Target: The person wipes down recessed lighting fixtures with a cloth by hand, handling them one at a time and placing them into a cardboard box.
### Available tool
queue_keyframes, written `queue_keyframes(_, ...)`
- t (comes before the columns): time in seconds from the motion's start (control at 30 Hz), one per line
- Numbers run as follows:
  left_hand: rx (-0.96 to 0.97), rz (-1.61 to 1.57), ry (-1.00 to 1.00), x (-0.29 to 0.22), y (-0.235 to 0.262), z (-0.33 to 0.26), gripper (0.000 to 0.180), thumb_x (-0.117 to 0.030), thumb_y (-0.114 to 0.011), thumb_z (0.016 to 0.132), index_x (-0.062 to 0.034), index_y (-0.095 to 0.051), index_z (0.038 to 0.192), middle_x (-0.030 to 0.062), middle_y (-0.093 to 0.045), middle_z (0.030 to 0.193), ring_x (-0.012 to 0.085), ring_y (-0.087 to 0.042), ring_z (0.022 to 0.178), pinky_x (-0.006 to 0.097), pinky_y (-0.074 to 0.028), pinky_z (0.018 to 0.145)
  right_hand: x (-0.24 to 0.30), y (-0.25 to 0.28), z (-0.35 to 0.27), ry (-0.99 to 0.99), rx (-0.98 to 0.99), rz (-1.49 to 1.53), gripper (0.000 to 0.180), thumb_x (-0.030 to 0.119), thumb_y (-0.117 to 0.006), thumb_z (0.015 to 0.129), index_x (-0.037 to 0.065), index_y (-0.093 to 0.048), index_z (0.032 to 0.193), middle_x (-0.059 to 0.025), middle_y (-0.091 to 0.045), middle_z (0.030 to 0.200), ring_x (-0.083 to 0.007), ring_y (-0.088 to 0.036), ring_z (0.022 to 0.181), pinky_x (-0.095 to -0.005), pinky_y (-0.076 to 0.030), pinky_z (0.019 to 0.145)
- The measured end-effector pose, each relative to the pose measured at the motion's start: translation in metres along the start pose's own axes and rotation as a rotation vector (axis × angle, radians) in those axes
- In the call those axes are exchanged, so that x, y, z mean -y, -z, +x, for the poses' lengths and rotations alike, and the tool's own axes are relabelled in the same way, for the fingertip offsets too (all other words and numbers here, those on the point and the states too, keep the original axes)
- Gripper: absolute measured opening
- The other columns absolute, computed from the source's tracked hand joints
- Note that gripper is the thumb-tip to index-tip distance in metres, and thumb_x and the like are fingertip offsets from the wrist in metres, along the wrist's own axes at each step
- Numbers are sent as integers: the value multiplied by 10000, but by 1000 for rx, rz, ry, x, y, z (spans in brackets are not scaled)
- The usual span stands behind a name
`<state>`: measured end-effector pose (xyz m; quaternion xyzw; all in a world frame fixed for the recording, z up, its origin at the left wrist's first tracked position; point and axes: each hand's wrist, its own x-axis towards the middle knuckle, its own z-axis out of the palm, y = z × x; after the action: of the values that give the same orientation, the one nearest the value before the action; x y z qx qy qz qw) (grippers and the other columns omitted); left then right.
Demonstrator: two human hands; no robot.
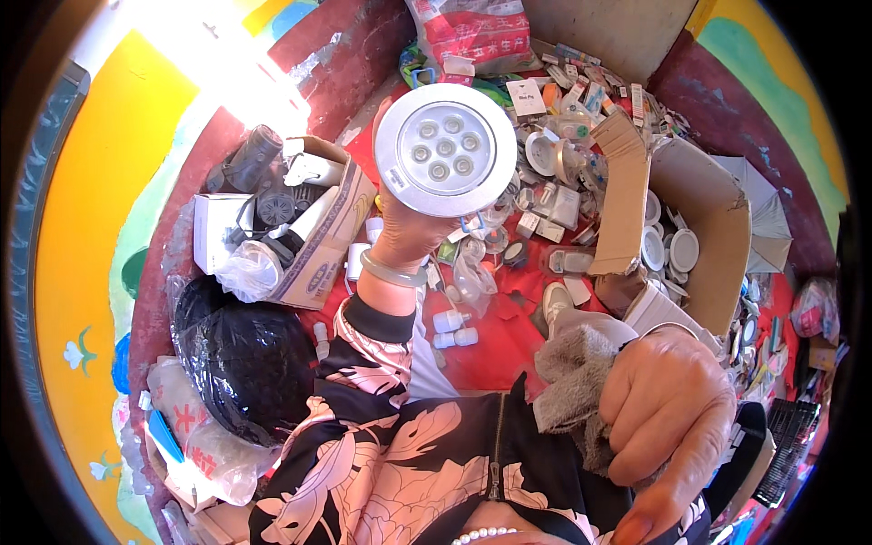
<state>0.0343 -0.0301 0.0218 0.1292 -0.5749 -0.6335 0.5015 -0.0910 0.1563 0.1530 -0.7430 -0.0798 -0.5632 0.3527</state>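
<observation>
Round silver downlight (pixel 445 150) is up above the cluttered red table (pixel 495 341), face toward the camera, left hand (pixel 404 238) clamped on its lower edge from beneath, while the right hand (pixel 668 404), nearer the body, is fisted around a grey cloth (pixel 572 381), well apart below-right.

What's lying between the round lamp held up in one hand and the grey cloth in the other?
In the head view, between the round lamp and the grey cloth lie small clear plastic bags and little white bulbs on a red surface.
</observation>
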Motion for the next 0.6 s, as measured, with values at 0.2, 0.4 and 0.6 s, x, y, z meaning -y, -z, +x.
queue_keyframes(0.2,45,-95,16,-5,-11,-1,849,-31,-831,560,-20,-351,1261,91,-542,1157,181,-563,1039,328,-498,860,1,13,14,-132,146,205,205,43,-606,821,-73,-589,989,-76,-553,623,-100,-479,424,-217,-278,369)
queue_keyframes(0.4,31,-295,214,3,-25,8,900,-22,-840,544,-62,-298,1262,92,-506,1199,205,-546,1073,338,-474,910,4,15,2,-122,135,172,208,36,-564,835,-46,-587,1025,-113,-579,689,-129,-518,481,-218,-311,393)
queue_keyframes(0.6,111,-37,-29,20,-24,3,974,-40,-858,506,-67,-248,1264,95,-474,1220,202,-513,1114,344,-447,943,13,6,8,-104,39,8,220,49,-620,824,-94,-582,986,-59,-551,624,-95,-456,404,-232,-269,366)
